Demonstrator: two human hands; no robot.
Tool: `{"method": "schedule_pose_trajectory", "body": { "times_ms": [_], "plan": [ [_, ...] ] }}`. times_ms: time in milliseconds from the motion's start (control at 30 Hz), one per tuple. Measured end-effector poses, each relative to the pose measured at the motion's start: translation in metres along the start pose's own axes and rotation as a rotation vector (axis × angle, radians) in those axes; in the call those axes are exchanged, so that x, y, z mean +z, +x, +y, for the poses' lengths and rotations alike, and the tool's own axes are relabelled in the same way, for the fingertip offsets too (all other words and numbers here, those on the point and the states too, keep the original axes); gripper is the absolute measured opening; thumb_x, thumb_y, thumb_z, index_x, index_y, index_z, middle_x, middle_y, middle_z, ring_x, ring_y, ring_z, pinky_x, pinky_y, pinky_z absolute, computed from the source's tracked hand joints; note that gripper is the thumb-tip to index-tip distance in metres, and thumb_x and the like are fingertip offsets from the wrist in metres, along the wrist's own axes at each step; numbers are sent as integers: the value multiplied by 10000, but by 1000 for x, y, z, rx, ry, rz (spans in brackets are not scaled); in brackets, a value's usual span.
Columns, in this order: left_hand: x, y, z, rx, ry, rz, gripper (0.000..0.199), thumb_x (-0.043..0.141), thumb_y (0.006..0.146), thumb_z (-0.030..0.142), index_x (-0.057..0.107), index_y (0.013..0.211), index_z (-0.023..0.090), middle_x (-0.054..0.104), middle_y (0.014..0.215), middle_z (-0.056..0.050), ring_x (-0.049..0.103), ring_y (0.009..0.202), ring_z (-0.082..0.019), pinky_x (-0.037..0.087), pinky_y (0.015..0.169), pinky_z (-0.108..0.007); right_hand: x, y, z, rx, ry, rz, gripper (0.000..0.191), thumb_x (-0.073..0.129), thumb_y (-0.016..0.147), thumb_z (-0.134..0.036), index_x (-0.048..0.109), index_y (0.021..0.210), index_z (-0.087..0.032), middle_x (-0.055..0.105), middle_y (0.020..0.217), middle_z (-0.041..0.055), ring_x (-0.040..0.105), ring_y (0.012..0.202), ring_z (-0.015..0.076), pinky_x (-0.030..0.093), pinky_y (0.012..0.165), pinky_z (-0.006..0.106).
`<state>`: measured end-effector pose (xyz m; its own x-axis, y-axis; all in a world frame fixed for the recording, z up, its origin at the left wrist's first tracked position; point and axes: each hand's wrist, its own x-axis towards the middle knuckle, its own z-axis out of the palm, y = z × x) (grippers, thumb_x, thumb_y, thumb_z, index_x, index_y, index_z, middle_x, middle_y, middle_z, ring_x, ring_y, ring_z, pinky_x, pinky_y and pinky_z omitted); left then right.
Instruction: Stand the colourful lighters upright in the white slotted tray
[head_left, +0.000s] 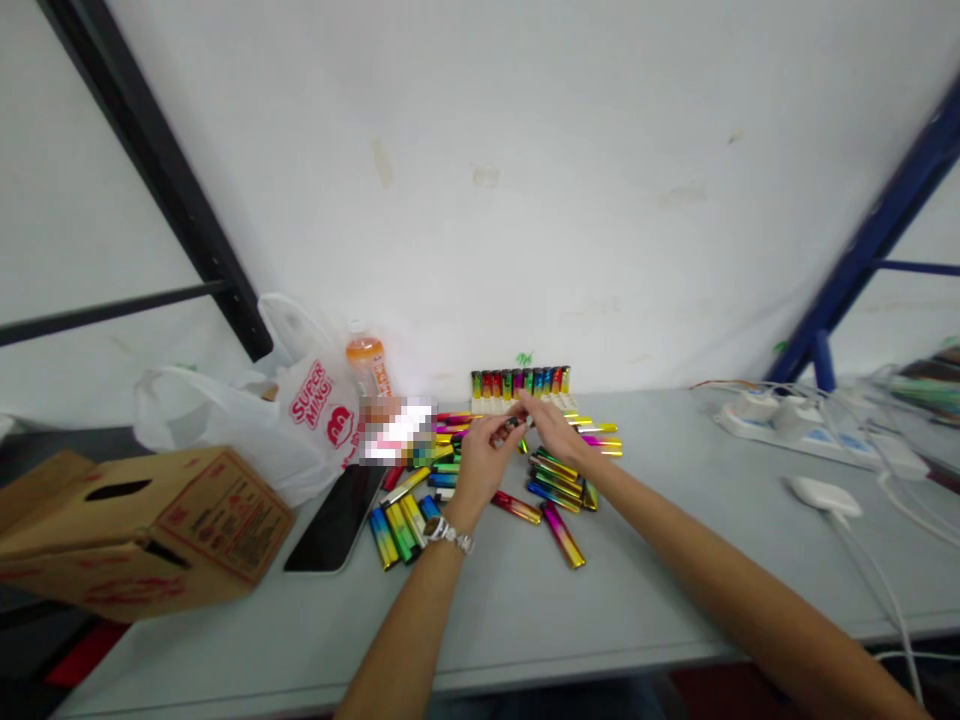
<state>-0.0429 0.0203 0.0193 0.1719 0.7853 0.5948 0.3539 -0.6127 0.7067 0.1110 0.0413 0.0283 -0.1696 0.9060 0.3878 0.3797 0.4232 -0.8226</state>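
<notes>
The left hand's grip (486, 452) is closed round a small dark object (513, 424), the right hand's fingers (541, 422) nearly closed beside it, above shiny multicoloured cylinders (556, 480) on the grey counter (637, 560).

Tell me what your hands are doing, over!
Left hand holding small dark piece. Right hand close beside it. Upright row of shiny tubes behind. Loose tubes scattered around both hands.

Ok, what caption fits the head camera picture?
Left hand and right hand close together over shiny, colourful tubes on a grey table.
</notes>
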Motion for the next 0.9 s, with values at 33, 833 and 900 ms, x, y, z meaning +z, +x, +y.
{"method": "schedule_pose_trajectory", "body": {
  "times_ms": [33,833,900],
  "plan": [
    [0,-1,3,27,10,-23,230,621,900,365,689,803,168,600,739,-22,521,740,-162,411,699,-287,3,-11,-6,35,108,-61,702,235,959,-696,672,781,-177,638,767,44,568,769,187,446,748,314],
    [-1,-7,11,75,0,-159,278,781,751,398,692,906,185,538,779,-3,510,730,-148,419,665,-267,19,-49,-16,404,730,192,579,364,877,-693,352,533,-227,227,437,-75,164,384,78,128,395,244],
    [0,-7,10,74,8,-162,289,784,749,406,690,912,187,541,780,-2,504,724,-146,421,666,-267,17,-49,-16,418,777,163,586,370,852,-730,353,547,-230,213,439,-82,137,394,77,113,400,245]
  ]
}}
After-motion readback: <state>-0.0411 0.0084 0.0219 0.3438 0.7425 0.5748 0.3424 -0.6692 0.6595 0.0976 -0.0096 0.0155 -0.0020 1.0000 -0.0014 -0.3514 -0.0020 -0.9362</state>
